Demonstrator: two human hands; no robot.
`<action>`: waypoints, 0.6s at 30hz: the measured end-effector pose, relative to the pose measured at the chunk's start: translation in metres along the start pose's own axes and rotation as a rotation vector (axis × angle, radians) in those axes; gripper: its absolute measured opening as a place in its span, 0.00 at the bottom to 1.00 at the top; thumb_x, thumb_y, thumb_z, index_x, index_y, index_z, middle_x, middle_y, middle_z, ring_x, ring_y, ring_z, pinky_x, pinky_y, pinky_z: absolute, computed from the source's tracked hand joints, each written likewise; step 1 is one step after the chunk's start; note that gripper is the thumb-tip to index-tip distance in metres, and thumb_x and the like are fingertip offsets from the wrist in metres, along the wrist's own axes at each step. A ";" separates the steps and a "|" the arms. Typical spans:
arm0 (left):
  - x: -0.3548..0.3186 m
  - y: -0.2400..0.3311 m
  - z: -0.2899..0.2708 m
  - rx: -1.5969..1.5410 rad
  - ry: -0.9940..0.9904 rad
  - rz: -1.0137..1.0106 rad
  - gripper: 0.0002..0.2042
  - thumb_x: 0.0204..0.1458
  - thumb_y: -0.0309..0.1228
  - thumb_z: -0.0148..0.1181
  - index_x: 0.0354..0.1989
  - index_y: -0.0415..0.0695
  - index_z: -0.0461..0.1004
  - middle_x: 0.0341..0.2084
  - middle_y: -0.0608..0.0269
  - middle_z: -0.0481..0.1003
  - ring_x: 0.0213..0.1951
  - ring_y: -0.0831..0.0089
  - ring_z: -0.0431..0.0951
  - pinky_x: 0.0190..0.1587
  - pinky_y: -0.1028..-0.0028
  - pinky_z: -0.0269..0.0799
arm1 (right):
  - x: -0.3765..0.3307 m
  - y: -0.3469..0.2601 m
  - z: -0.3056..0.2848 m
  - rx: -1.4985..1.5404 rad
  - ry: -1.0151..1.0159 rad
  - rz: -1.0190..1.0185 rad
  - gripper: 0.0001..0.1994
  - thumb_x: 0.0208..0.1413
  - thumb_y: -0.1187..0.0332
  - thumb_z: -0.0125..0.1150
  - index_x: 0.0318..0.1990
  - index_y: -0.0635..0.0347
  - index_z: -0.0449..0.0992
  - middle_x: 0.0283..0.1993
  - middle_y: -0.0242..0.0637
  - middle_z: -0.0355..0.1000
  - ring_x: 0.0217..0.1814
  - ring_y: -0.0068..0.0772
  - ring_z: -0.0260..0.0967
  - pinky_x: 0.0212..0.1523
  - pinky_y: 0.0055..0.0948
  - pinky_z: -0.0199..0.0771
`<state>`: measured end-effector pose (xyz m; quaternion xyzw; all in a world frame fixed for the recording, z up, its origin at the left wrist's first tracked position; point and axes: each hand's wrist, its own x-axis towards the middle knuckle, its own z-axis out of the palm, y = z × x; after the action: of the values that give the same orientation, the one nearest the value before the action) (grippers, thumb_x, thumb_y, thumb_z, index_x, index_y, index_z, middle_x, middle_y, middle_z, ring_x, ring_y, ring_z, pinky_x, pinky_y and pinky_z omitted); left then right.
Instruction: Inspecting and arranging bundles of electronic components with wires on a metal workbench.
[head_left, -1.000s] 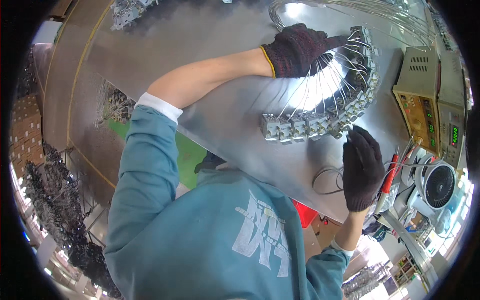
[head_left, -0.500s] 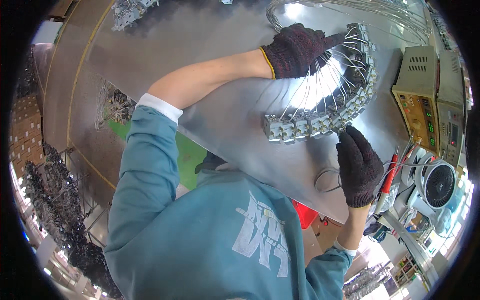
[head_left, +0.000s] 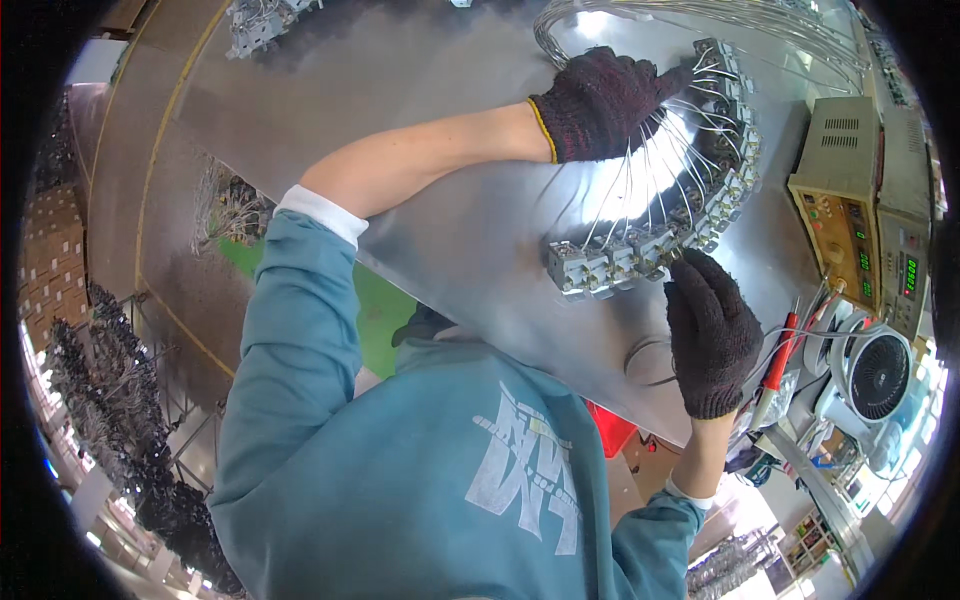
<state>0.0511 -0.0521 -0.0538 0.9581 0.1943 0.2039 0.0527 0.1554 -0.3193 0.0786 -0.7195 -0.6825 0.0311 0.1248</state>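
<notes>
Curved row of grey terminal modules [head_left: 735,185] on the metal bench [head_left: 460,240], both gloved hands at it.
Left hand [head_left: 606,108]: fingers curled around gathered white wires [head_left: 629,168], index extended to the row's upper end. Right hand [head_left: 713,335]: fingers narrow, bent, tips at the lower stretch; cannot tell whether anything is pinched. Risks, as judged: a hard pull by the left could strain wire joints; sideways pressure from the right could skew the row; the grey cable [head_left: 652,342] beside the right hand might snag.
</notes>
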 end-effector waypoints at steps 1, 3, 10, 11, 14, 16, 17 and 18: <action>-0.001 0.000 0.002 0.041 0.057 0.027 0.31 0.63 0.43 0.57 0.74 0.46 0.67 0.36 0.54 0.80 0.36 0.57 0.81 0.41 0.53 0.74 | 0.000 0.001 -0.001 0.008 -0.024 -0.029 0.17 0.56 0.75 0.74 0.54 0.51 0.86 0.57 0.40 0.83 0.52 0.47 0.84 0.51 0.40 0.85; 0.001 -0.001 0.005 0.082 0.114 0.051 0.28 0.60 0.41 0.57 0.68 0.44 0.72 0.34 0.57 0.79 0.39 0.58 0.81 0.43 0.52 0.72 | 0.004 0.002 -0.005 -0.027 -0.051 -0.050 0.17 0.56 0.74 0.74 0.54 0.51 0.86 0.58 0.40 0.83 0.52 0.47 0.85 0.51 0.40 0.85; -0.003 -0.004 -0.049 0.075 0.017 0.399 0.39 0.46 0.35 0.66 0.73 0.50 0.70 0.68 0.49 0.70 0.67 0.55 0.72 0.63 0.48 0.71 | 0.004 0.005 -0.010 -0.080 -0.077 -0.064 0.17 0.56 0.74 0.74 0.54 0.51 0.86 0.57 0.39 0.84 0.51 0.46 0.85 0.50 0.40 0.86; -0.008 -0.003 -0.068 -0.006 -0.112 0.476 0.40 0.44 0.34 0.67 0.74 0.51 0.69 0.73 0.49 0.67 0.71 0.53 0.70 0.67 0.47 0.70 | 0.005 0.005 -0.011 -0.075 -0.074 -0.074 0.17 0.56 0.74 0.74 0.54 0.51 0.86 0.57 0.39 0.84 0.51 0.46 0.85 0.50 0.40 0.86; -0.016 0.007 -0.112 -0.380 -0.291 0.680 0.41 0.43 0.40 0.71 0.71 0.50 0.71 0.71 0.48 0.68 0.72 0.51 0.69 0.69 0.49 0.70 | 0.006 0.006 -0.013 -0.074 -0.096 -0.069 0.17 0.56 0.73 0.74 0.54 0.50 0.86 0.58 0.39 0.84 0.52 0.46 0.85 0.50 0.40 0.86; -0.022 0.022 -0.115 -0.485 -0.318 0.740 0.45 0.39 0.48 0.76 0.69 0.42 0.71 0.69 0.44 0.69 0.71 0.49 0.68 0.70 0.50 0.68 | 0.004 0.009 -0.011 -0.125 -0.088 -0.080 0.17 0.56 0.73 0.74 0.54 0.49 0.86 0.58 0.38 0.84 0.52 0.46 0.85 0.50 0.40 0.85; -0.025 0.033 -0.111 -0.408 -0.347 0.708 0.49 0.36 0.50 0.78 0.69 0.38 0.70 0.69 0.42 0.68 0.71 0.48 0.67 0.71 0.50 0.66 | 0.004 0.010 -0.009 -0.130 -0.092 -0.073 0.17 0.56 0.73 0.74 0.54 0.49 0.86 0.58 0.38 0.84 0.52 0.46 0.85 0.50 0.40 0.85; -0.025 0.040 -0.106 -0.325 -0.380 0.676 0.53 0.33 0.53 0.80 0.69 0.33 0.68 0.68 0.39 0.68 0.71 0.46 0.66 0.72 0.51 0.63 | 0.004 0.011 -0.008 -0.124 -0.077 -0.074 0.18 0.56 0.72 0.74 0.55 0.47 0.86 0.58 0.37 0.84 0.50 0.44 0.85 0.48 0.39 0.86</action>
<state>0.0002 -0.0968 0.0407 0.9677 -0.1790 0.0575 0.1680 0.1678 -0.3170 0.0847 -0.6982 -0.7137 0.0116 0.0545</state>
